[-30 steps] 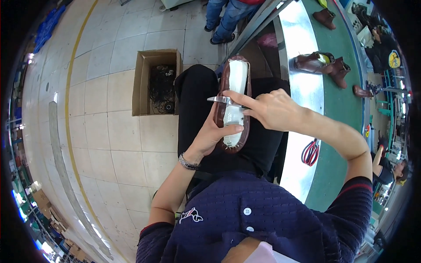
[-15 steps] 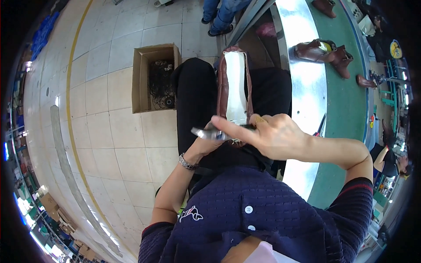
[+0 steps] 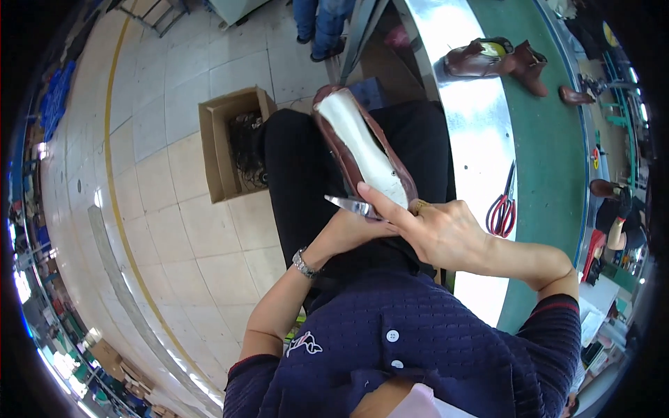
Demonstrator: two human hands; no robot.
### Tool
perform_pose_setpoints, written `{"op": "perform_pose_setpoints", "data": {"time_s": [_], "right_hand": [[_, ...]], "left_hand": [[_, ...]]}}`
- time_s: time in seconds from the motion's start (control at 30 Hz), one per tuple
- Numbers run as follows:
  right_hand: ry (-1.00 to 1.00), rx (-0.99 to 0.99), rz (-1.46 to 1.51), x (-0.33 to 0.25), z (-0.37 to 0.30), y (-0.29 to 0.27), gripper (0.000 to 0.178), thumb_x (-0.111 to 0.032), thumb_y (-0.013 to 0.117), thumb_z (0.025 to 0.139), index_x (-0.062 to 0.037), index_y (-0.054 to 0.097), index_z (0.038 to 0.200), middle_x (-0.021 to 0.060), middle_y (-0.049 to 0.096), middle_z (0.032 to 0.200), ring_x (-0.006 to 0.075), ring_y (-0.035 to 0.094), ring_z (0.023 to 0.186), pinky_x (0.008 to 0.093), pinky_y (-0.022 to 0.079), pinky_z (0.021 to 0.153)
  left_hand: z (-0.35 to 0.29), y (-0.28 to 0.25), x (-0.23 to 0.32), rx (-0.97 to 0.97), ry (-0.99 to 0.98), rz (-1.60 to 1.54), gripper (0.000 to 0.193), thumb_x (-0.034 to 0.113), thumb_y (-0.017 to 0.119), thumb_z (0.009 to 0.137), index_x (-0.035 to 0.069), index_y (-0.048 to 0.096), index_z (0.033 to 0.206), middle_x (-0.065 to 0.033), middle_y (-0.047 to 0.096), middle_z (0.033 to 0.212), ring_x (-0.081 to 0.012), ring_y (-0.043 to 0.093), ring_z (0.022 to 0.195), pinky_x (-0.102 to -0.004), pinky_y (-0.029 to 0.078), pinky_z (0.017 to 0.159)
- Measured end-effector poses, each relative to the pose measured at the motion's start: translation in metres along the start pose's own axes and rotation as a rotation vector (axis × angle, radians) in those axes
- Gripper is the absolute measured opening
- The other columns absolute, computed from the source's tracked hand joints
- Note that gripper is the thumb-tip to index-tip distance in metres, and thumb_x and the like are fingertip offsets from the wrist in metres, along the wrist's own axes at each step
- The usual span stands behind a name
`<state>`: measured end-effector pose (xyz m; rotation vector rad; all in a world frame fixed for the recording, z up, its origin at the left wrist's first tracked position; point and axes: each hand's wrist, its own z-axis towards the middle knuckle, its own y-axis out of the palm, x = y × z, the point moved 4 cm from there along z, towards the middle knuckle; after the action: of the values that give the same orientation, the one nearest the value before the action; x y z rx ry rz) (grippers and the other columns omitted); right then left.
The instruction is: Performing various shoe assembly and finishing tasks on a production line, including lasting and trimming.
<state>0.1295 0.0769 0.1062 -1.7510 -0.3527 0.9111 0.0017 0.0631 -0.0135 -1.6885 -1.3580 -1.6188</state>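
A brown leather shoe upper with a white sole board (image 3: pixel 352 136) lies sole up across my lap. Its far end slants to the left, and its near end reaches my hands. My left hand (image 3: pixel 352 232) is closed at that near end, partly hidden below my right hand. My right hand (image 3: pixel 446 228) grips a shiny metal tool (image 3: pixel 354 205); its exact kind is covered by the fingers. The index finger of that hand stretches along the board's near end, and the tool's bright tip points left, above my left hand.
An open cardboard box (image 3: pixel 216 150) with dark scraps stands on the floor, left of my knees. Red-handled scissors (image 3: pixel 502 212) lie on the metal bench edge (image 3: pixel 477 139) at right. Brown boots (image 3: pixel 527 67) rest on the green surface (image 3: pixel 550 167). A person in jeans (image 3: pixel 324 24) stands ahead.
The shoe has turned from nearly straight to slanting, its far end swinging left. Both hands stay at its near end. The view has shifted, bringing the scissors into fuller sight.
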Motion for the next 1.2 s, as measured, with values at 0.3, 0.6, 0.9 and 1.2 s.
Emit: {"op": "perform_pose_setpoints", "data": {"time_s": [0.3,0.6,0.9,1.2], "right_hand": [[0.632,0.149,0.488,0.099,-0.021,-0.005,0.063,-0.017,0.055,0.095,-0.0117,0.025,0.150,0.0117,0.063,0.061,0.0283,0.067,0.058,0.0409,0.052,0.057],[0.729,0.143,1.194,0.136,-0.020,-0.026,0.068,-0.015,0.057,0.097,-0.0046,0.018,0.153,0.0121,0.063,0.110,0.0172,0.065,0.093,0.0292,0.054,0.080],[0.666,-0.302,0.903,0.141,0.040,-0.062,0.069,-0.018,0.055,0.097,-0.0071,0.017,0.153,0.0096,0.063,0.110,0.0170,0.061,0.098,0.0325,0.050,0.085],[0.428,0.093,0.465,0.115,0.018,-0.029,0.056,-0.015,0.052,0.098,-0.0013,0.026,0.145,0.0184,0.061,0.065,0.0281,0.062,0.052,0.0384,0.049,0.055]], "left_hand": [[0.102,-0.012,0.123,0.337,0.849,1.174,0.040,0.032,0.077,0.079,0.001,0.070,0.103,-0.0146,0.071,0.089,-0.0236,0.068,0.084,-0.0338,0.051,0.079],[0.180,-0.044,0.113,0.141,0.305,1.157,0.033,0.034,0.056,0.092,0.005,0.072,0.086,-0.0201,0.067,0.081,-0.0382,0.065,0.078,-0.0454,0.050,0.070],[0.133,-0.028,0.109,0.082,0.306,1.159,0.065,0.028,0.083,0.065,-0.006,0.056,0.114,-0.0243,0.062,0.111,-0.0367,0.060,0.105,-0.0412,0.046,0.089],[0.106,-0.009,0.084,0.350,0.527,1.248,0.076,0.004,0.080,0.063,-0.009,0.045,0.129,-0.0215,0.055,0.125,-0.0362,0.050,0.119,-0.0442,0.037,0.104]]}}
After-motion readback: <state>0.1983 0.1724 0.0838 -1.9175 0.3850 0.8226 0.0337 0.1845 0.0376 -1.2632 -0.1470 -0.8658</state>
